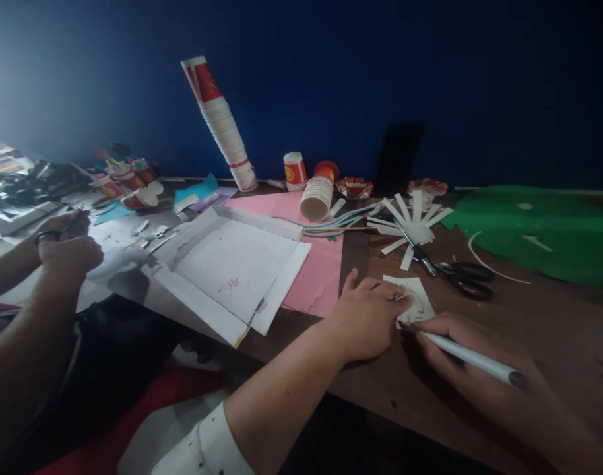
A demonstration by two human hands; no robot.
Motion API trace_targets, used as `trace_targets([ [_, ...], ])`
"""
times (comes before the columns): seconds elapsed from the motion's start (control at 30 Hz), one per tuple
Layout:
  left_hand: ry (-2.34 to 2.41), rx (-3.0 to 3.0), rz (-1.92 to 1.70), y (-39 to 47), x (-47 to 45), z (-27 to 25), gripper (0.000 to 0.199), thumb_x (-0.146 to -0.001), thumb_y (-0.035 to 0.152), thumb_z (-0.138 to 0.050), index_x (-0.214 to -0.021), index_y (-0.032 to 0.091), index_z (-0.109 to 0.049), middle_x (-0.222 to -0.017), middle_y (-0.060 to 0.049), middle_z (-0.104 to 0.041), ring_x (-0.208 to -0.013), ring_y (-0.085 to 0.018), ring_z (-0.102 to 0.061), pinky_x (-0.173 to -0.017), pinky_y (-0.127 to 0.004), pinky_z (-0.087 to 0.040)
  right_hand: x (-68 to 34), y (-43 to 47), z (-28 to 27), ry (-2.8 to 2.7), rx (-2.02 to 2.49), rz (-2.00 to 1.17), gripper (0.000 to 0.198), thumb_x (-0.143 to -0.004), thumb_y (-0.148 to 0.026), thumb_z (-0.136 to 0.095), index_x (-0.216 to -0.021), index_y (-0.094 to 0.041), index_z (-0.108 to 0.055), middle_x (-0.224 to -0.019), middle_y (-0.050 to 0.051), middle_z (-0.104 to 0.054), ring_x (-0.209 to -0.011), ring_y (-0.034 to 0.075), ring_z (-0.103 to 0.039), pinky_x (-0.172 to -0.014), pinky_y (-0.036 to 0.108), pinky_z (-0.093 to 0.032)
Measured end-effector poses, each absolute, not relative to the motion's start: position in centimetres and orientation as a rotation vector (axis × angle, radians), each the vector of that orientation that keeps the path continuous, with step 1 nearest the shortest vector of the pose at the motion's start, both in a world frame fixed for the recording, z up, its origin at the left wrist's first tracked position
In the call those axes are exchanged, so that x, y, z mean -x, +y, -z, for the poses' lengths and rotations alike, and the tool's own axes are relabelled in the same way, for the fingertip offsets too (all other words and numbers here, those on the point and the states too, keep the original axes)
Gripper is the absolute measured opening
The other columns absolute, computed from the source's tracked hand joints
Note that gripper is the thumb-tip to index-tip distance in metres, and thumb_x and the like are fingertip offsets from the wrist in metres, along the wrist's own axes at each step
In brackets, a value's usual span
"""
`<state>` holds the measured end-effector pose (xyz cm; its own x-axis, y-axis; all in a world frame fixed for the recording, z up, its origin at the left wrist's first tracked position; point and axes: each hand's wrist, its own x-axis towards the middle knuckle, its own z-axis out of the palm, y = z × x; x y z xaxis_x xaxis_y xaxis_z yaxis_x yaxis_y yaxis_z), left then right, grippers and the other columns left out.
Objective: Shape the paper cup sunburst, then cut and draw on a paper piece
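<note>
My left hand (365,321) lies on the brown table, its fingers stretched over the left part of a small piece of white paper (424,290) and holding it down. Dark reddish curved marks show on the paper, partly covered by the fingers. A white marker (474,358) with a dark end is gripped in my right hand (484,389), its tip at the paper's lower edge. Just beyond the paper are black-handled scissors (467,280), a dark pen-like tool (424,258) and a white paper cut-out with radiating strips (416,231).
A white box lid (237,254) lies on pink paper (326,270) to the left. Behind stand a tall leaning stack of paper cups (225,128) and more cups (317,198). Green sheet (553,231) lies at right. Another person's hands (68,244) work at far left.
</note>
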<state>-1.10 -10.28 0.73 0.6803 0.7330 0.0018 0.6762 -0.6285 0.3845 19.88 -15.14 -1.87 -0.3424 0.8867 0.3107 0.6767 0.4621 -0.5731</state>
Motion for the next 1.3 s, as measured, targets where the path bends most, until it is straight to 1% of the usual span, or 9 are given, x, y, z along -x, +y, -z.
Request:
trace_targets([
  [0.23,1.112,-2.539,-0.226,-10.29,1.03,-0.62,0.048,-0.099,0.016,-0.043,-0.144,0.025,-0.058,-0.154,-0.001,-0.055,-0.141,-0.027,-0.045,-0.126,-0.066,-0.015,-19.45,-15.14,1.18,-2.084,1.334,-0.438,0.014,-0.096,-0.037,-0.056,-0.097,-0.031,-0.069,-0.088,-0.002,-0.079,-0.075,0.02,-0.076,-0.068,0.028,-0.057],
  [0.37,1.114,-2.541,-0.223,-10.27,0.99,-0.7,0.048,-0.098,0.016,-0.043,-0.143,0.025,-0.058,-0.153,-0.001,-0.055,-0.14,-0.028,-0.046,-0.125,-0.066,-0.015,-19.47,-15.04,1.27,-2.083,1.346,-0.438,0.015,-0.095,-0.037,-0.057,-0.098,-0.031,-0.07,-0.088,-0.001,-0.079,-0.076,0.02,-0.075,-0.069,0.028,-0.057],
  [0.53,1.117,-2.545,-0.245,-10.25,1.01,-0.61,0.047,-0.099,0.017,-0.044,-0.143,0.026,-0.059,-0.153,-0.001,-0.056,-0.139,-0.028,-0.046,-0.125,-0.067,-0.016,-19.56,-15.08,1.35,-2.078,1.381,-0.451,0.015,-0.094,-0.038,-0.057,-0.094,-0.031,-0.07,-0.085,-0.002,-0.079,-0.074,0.019,-0.075,-0.068,0.028,-0.057],
  [0.73,1.117,-2.546,-0.235,-10.26,1.0,-0.55,0.047,-0.099,0.017,-0.043,-0.143,0.025,-0.058,-0.153,0.0,-0.056,-0.14,-0.028,-0.046,-0.125,-0.067,-0.016,-19.39,-15.07,1.01,-2.086,1.367,-0.415,0.013,-0.094,-0.036,-0.057,-0.094,-0.031,-0.069,-0.086,-0.002,-0.079,-0.075,0.019,-0.075,-0.068,0.028,-0.057],
  [0.9,1.108,-2.557,-0.26,-10.21,1.02,-0.38,0.047,-0.1,0.017,-0.042,-0.142,0.024,-0.059,-0.152,-0.001,-0.057,-0.138,-0.028,-0.047,-0.125,-0.068,-0.016,-19.53,-15.07,1.15,-2.076,1.355,-0.425,0.014,-0.095,-0.037,-0.057,-0.097,-0.031,-0.069,-0.09,-0.002,-0.079,-0.077,0.019,-0.076,-0.072,0.028,-0.057],
  [1.03,1.121,-2.546,-0.244,-10.21,1.02,-0.48,0.046,-0.1,0.018,-0.042,-0.142,0.026,-0.059,-0.152,-0.001,-0.057,-0.139,-0.028,-0.046,-0.125,-0.066,-0.015,-19.72,-15.06,1.52,-2.081,1.371,-0.416,0.013,-0.096,-0.036,-0.056,-0.097,-0.031,-0.069,-0.089,-0.002,-0.079,-0.076,0.018,-0.075,-0.071,0.027,-0.056],
  [1.3,1.114,-2.535,-0.237,-10.31,1.06,-0.6,0.046,-0.1,0.019,-0.042,-0.142,0.026,-0.058,-0.153,0.0,-0.055,-0.14,-0.027,-0.046,-0.126,-0.065,-0.015,-19.45,-15.0,1.33,-2.057,1.384,-0.448,0.015,-0.095,-0.038,-0.058,-0.098,-0.031,-0.071,-0.091,0.0,-0.079,-0.079,0.022,-0.076,-0.073,0.031,-0.058],
])
